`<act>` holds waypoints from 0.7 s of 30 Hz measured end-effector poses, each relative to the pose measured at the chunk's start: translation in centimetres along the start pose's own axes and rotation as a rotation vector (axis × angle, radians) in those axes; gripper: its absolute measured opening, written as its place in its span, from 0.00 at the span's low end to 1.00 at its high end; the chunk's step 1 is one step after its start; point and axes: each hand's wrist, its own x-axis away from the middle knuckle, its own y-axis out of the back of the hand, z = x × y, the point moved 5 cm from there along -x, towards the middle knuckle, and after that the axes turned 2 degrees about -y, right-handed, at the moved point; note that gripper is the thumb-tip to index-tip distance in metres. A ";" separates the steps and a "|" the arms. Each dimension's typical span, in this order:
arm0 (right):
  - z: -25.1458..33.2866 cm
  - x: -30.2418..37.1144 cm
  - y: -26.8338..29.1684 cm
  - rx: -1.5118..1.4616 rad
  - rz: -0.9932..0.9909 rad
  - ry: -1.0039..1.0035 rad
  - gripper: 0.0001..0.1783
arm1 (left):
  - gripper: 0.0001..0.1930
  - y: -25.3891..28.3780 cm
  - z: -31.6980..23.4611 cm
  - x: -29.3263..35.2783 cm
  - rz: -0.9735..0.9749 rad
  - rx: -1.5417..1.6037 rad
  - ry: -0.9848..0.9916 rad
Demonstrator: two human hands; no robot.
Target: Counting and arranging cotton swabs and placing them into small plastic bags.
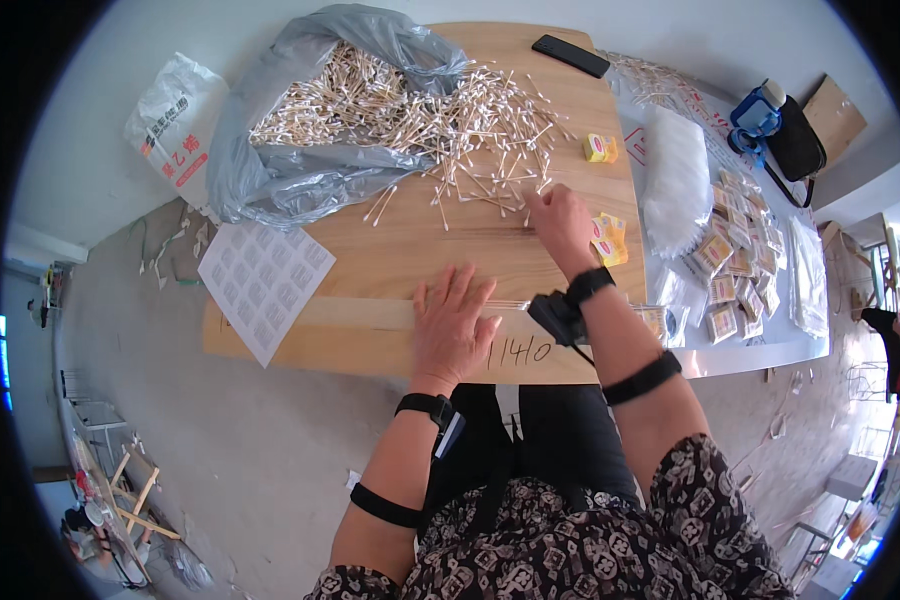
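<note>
- The cotton swabs (480,115) are thin, straight sticks of pale tan, woody in tone, with small rounded white tips.
- They form a dense, tangled heap at the far side of the worktop (370,262), part inside a crumpled grey plastic bag (260,185) and part spilling out of its mouth onto the wood.
- Inside the bag they pile thickly and point every way; towards the right edge of the heap they thin out, so single sticks and tips can be told apart.
- A few stray swabs lie just in front of the bag, spread at differing angles, with bare wood showing between them.
- The right hand (562,222) is at the near right edge of the spill, its fingers bent down towards the loose swabs; its grip looks narrow, but I cannot tell whether a swab is in it.
- The left hand (455,325) lies palm down near the front edge, fingers spread, its grip wide; a few thin pale sticks (511,304) lie just to its right.
- 2 yellow card items, a far one (600,149) and a near one (609,240), sit right of the swabs.
</note>
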 end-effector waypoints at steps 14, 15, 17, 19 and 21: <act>-3.5 5.3 0.0 0.063 0.078 0.091 0.08 | 0.29 -0.6 0.8 0.5 -0.008 0.000 0.000; -3.1 5.8 0.0 0.007 0.075 0.168 0.07 | 0.31 -0.5 0.9 0.4 -0.035 -0.001 -0.003; -2.8 6.7 -0.3 -0.050 0.082 0.242 0.07 | 0.32 -0.6 0.9 0.6 -0.050 -0.010 -0.004; -1.5 7.1 -0.9 -0.014 0.121 0.320 0.08 | 0.33 -0.5 1.0 0.5 -0.066 -0.025 -0.004; -0.9 6.9 -1.4 -0.006 0.229 0.290 0.08 | 0.34 -0.7 1.0 0.5 -0.044 -0.022 0.018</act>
